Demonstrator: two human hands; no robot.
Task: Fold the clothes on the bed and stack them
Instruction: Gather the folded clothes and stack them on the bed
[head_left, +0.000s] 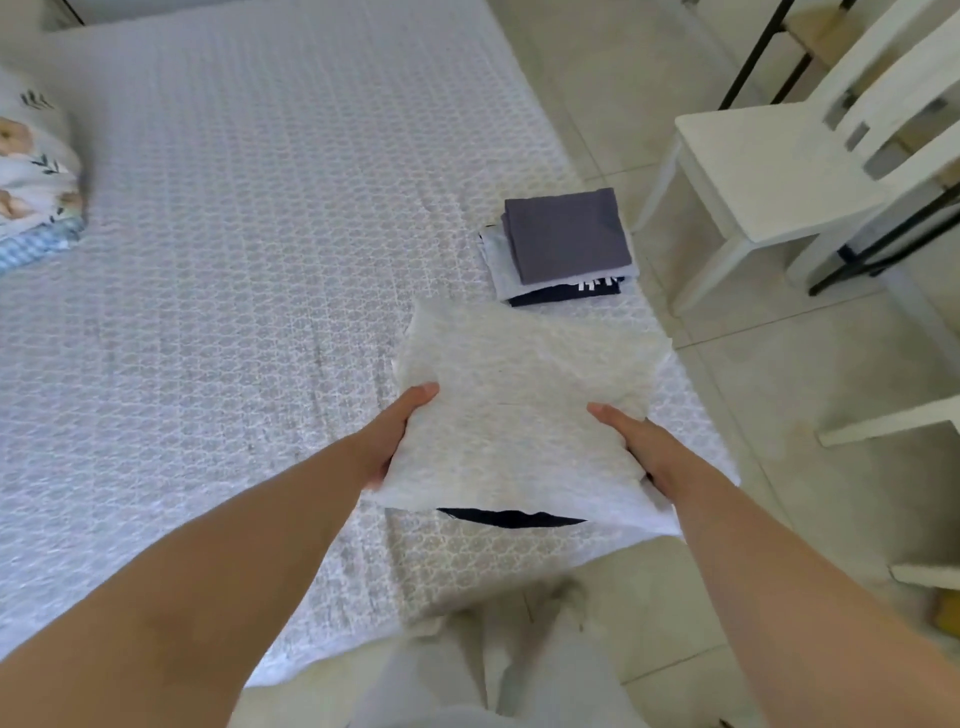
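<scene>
Head view: both arms extended. Left hand (397, 436) and right hand (641, 447) grip opposite sides of folded white garment (519, 410), thumbs on top, held above the bed (234, 234) edge. Folded stack (563, 244) lies just beyond, near the bed's right edge.

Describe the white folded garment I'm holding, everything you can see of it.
The white folded garment is a roughly square bundle of pale, lace-textured fabric, held above the bed's near right corner. The left hand and right hand grip its sides, thumbs on top, fingers hidden beneath. A dark strip shows under its near edge. It is apart from the stack.
</scene>
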